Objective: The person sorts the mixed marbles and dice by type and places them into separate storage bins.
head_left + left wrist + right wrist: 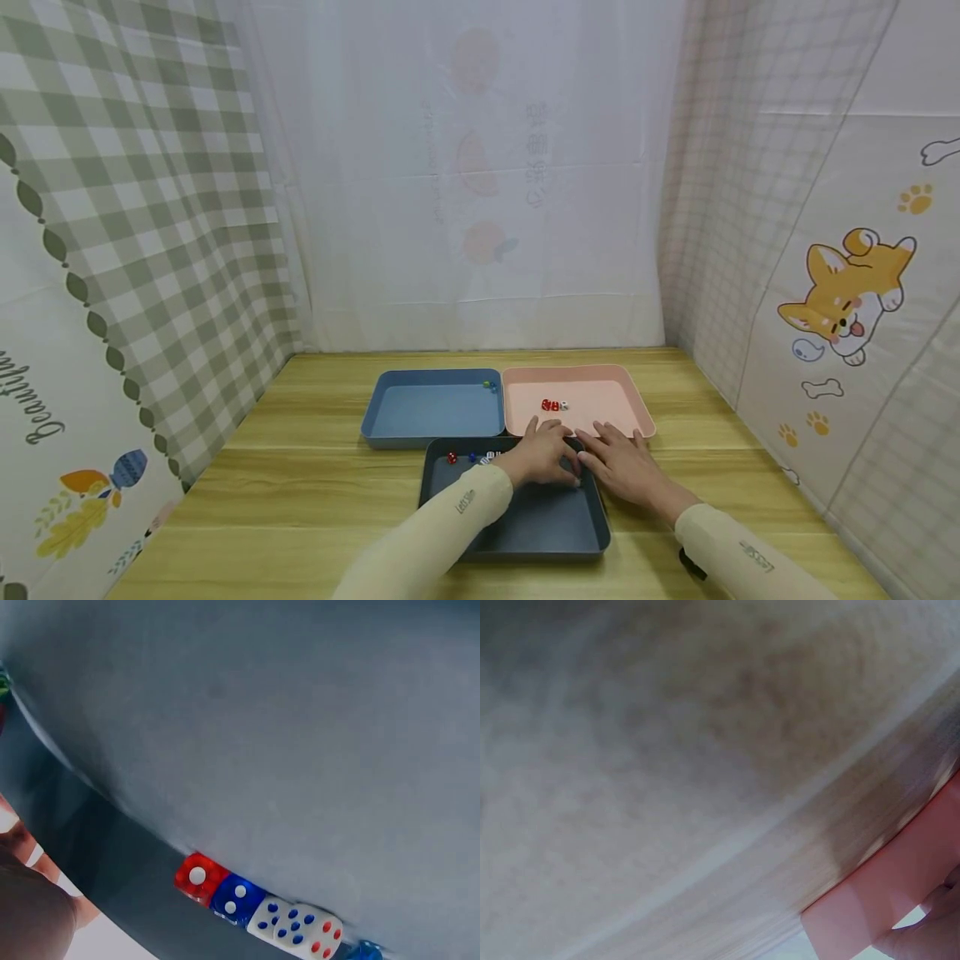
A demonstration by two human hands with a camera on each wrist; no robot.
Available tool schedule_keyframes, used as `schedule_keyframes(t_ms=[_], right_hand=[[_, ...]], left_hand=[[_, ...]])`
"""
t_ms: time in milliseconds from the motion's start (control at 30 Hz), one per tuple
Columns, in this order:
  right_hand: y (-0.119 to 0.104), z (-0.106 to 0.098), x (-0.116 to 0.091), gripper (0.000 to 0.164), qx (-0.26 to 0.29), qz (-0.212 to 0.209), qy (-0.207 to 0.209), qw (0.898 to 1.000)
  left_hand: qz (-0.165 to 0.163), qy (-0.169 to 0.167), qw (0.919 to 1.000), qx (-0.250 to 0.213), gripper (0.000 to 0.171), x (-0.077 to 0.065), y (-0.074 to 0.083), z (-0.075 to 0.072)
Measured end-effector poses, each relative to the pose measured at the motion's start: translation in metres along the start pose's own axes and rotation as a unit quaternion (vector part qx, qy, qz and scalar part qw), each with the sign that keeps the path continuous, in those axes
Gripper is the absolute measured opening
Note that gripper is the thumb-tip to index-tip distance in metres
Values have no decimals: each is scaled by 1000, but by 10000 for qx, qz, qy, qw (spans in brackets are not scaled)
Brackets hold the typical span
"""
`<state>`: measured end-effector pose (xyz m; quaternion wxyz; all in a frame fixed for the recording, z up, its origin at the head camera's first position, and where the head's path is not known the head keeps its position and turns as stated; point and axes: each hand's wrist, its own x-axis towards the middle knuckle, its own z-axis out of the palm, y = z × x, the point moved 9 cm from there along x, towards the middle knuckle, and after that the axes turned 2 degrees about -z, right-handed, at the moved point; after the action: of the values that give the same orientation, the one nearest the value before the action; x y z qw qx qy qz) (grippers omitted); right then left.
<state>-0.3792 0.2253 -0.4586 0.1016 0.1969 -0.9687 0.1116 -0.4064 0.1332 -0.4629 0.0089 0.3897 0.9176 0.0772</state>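
Note:
My left hand reaches over the back right part of a dark grey tray, fingers bent down near its corner. Whether it pinches anything there is hidden. Beside it, my right hand lies with fingers spread at the front rim of a pink tray, its thumb by the grey tray's corner. Along the grey tray's back wall sit a red die, a blue die, white dice and a clear blue die. A green piece is cut off at the left wrist view's edge.
A blue tray stands at back left, with a green die and a blue one in its far right corner. Inside the pink tray are red dice and a white die. All trays stand on a wooden table with curtains around.

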Motion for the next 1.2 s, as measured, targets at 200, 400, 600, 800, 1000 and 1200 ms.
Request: schedule_keyframes(t_ms=[200, 400, 600, 800, 1000, 1200], right_hand=[[-1, -1, -1, 50, 63, -59, 89, 9999], [-2, 0, 0, 50, 45, -141, 160, 9998], [-1, 0, 1, 51, 7, 59, -33, 10000], [-1, -1, 0, 52, -25, 103, -89, 9999], [0, 0, 0, 52, 52, 78, -28, 10000], [-1, -1, 0, 52, 49, 68, 9, 10000]], left_hand=[[4, 11, 9999, 154, 9, 1, 1, 5], [55, 75, 10000, -1, 9, 1, -3, 1], [-138, 360, 9987, -346, 10, -3, -24, -23], [-569, 602, 9935, -783, 10, -12, -64, -50], [-1258, 778, 9814, -1226, 12, -32, -117, -67], [-2061, 1031, 9618, -1480, 15, -57, -174, -71]])
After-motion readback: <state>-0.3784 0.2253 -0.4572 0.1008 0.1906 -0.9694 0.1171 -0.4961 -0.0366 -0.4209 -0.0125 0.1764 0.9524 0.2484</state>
